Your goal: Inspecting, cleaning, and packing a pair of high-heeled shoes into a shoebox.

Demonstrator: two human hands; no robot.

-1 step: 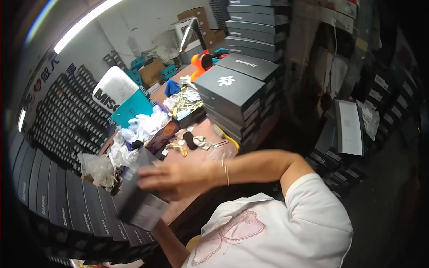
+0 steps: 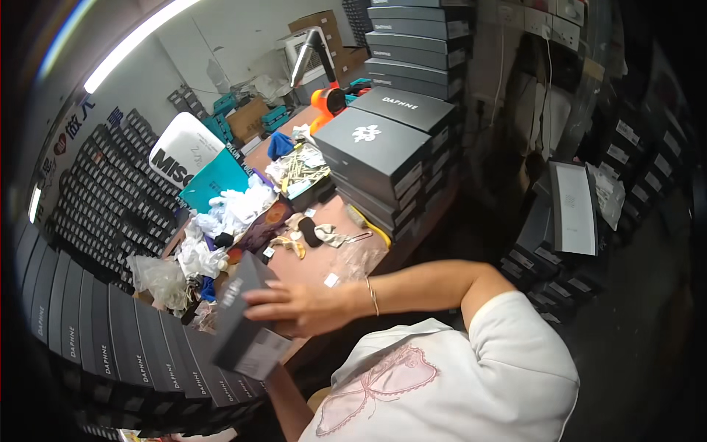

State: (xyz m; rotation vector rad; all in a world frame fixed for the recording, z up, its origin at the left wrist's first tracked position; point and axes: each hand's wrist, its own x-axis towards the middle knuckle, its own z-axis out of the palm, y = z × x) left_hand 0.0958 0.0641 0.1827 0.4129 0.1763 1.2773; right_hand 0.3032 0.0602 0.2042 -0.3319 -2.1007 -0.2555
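A dark grey shoe box point(image 2: 247, 320), tilted, with a pale label on its near end, is held in front of me at the left. My right hand point(image 2: 283, 303) reaches across from the right and lies over the box's right edge, fingers on its upper face and gripping it. My left forearm point(image 2: 289, 401) comes up from the lower edge and passes behind the box, which hides my left hand point(image 2: 271, 374) almost wholly, fingers included. Just beyond the box are crumpled white paper point(image 2: 243, 210) and clear plastic bags point(image 2: 163, 283).
More grey boxes point(image 2: 121, 335) stand in a row at the left. Others are stacked point(image 2: 375, 140) on the table point(image 2: 346, 258). A teal box with a white lid point(image 2: 188, 151), an orange tool point(image 2: 325, 103) and small loose items lie farther back. An open box lid point(image 2: 574, 214) rests at the right.
The shoe box and my right hand have shifted slightly right, and both look sharper. The surroundings have slid a little left in view.
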